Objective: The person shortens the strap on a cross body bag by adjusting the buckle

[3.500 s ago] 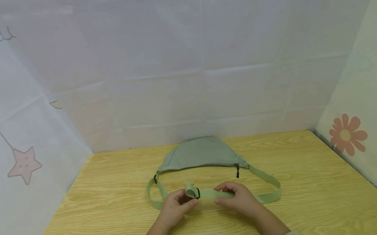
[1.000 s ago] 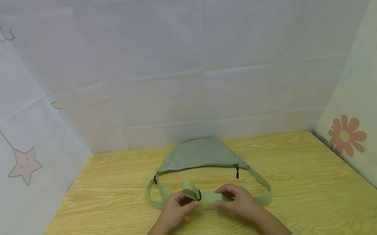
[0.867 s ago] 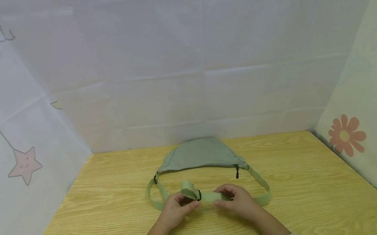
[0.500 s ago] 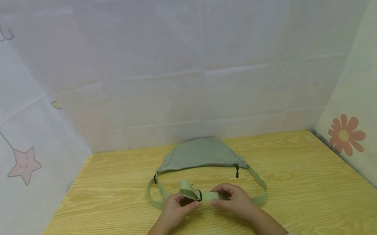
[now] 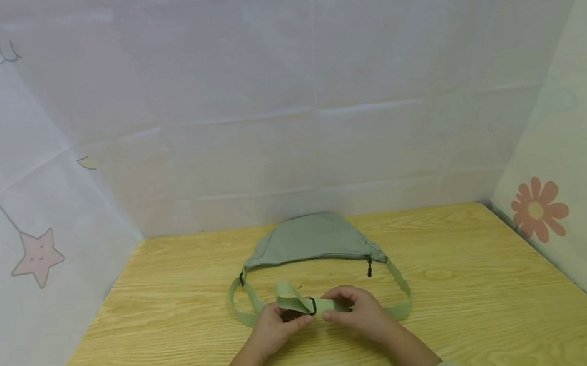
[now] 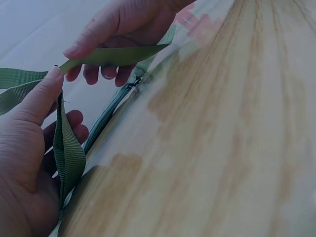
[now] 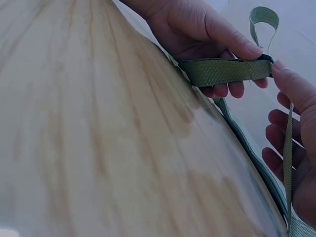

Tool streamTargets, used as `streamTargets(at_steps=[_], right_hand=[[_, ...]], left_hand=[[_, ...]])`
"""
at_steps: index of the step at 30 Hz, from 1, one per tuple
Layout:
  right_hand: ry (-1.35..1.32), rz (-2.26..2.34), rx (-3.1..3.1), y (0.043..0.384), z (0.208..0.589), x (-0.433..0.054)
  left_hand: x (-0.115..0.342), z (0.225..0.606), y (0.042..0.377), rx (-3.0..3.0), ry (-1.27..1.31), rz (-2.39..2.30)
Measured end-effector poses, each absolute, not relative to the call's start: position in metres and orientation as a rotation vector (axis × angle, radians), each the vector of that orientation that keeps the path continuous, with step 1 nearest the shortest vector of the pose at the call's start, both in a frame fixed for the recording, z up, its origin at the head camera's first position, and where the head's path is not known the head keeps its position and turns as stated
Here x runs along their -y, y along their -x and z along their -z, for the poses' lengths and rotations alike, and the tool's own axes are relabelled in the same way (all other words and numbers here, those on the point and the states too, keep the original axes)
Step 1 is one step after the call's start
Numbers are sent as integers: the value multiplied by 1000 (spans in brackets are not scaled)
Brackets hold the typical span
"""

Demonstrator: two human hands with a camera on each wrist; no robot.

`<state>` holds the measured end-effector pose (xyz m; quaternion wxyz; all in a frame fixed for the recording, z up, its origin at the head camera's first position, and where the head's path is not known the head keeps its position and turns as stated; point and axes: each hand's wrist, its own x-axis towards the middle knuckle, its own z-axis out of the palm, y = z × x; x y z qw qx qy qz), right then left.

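A grey-green waist bag [image 5: 310, 238] lies on the table, its light green strap [image 5: 402, 310] looping toward me. My left hand [image 5: 270, 332] pinches the strap right at a black slider buckle [image 5: 313, 305], thumb on the near side. From the slider a loop of webbing [image 5: 287, 294] stands up over the left fingers. Just to the right, my right hand [image 5: 363, 317] pinches the strap between thumb and fingers, close to the slider. In the right wrist view, the right thumb tip meets the slider's edge, and a length of webbing [image 7: 217, 71] runs across the left fingers.
A second black buckle [image 5: 242, 278] sits on the strap at the bag's left end. At its right end hangs a black zipper pull [image 5: 369, 268]. The wooden table [image 5: 174, 302] is bounded by a pale cloth backdrop [image 5: 283, 115] behind and at both sides.
My right hand has slid left toward the slider. The loop above the slider has grown and leans further left, while the strap's right-hand bend has drawn inward. My left hand stays nearly still.
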<state>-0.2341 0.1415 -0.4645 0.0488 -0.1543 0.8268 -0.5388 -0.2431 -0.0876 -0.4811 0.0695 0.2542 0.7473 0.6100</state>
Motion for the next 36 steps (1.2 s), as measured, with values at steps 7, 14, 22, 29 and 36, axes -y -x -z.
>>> streamTargets(at_steps=[7, 14, 22, 29, 36], right_hand=[[481, 1664, -2492, 235, 464, -138], [516, 1680, -2450, 234, 464, -138], [537, 1659, -2430, 234, 465, -140], [588, 1633, -2453, 234, 464, -139], [608, 1538, -2522, 235, 464, -138]], left_hand=[[88, 481, 242, -2270, -795, -1819], [86, 479, 241, -2361, -766, -1769], [87, 477, 241, -2526, -817, -1645], [88, 477, 241, -2514, -821, -1636], [86, 476, 239, -2557, -822, -1605]])
